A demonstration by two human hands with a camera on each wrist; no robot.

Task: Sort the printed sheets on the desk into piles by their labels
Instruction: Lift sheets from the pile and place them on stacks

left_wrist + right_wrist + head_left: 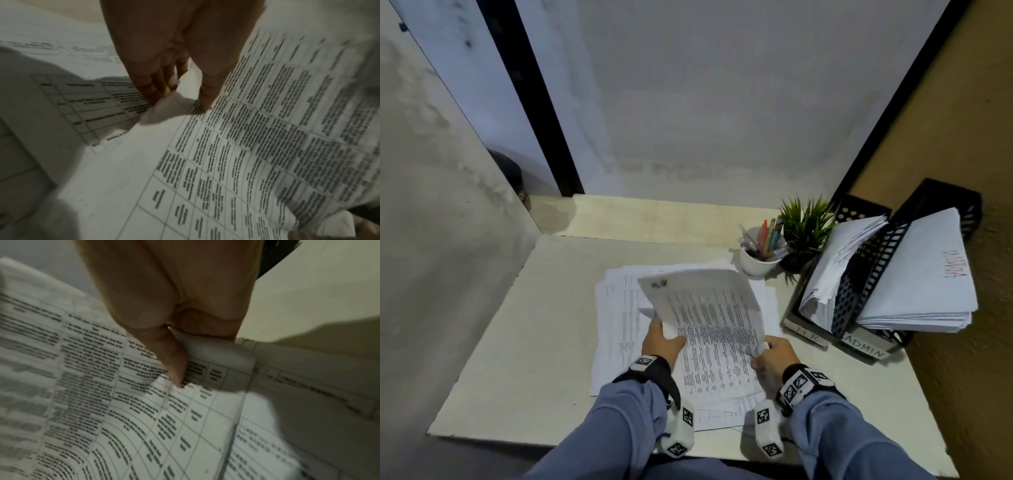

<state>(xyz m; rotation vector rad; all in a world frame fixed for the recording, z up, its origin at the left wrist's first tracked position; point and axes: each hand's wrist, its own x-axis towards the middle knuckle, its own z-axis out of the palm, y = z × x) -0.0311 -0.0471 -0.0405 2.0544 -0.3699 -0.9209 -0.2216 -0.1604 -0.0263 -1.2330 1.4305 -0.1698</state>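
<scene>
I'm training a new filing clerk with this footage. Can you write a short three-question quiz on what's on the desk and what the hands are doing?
1. True or false: both the left hand and the right hand hold the lifted sheet.
2. Which label is on the nearer slot of the black file rack? A) HR B) ADMIN C) SALES
3. Fill in: the white cup of pens stands beside a small green ____.

Key
1. True: each hand pinches a lower edge of the sheet, above the loose pile.
2. A; the ADMIN slot is the farther one.
3. Plant.
</scene>
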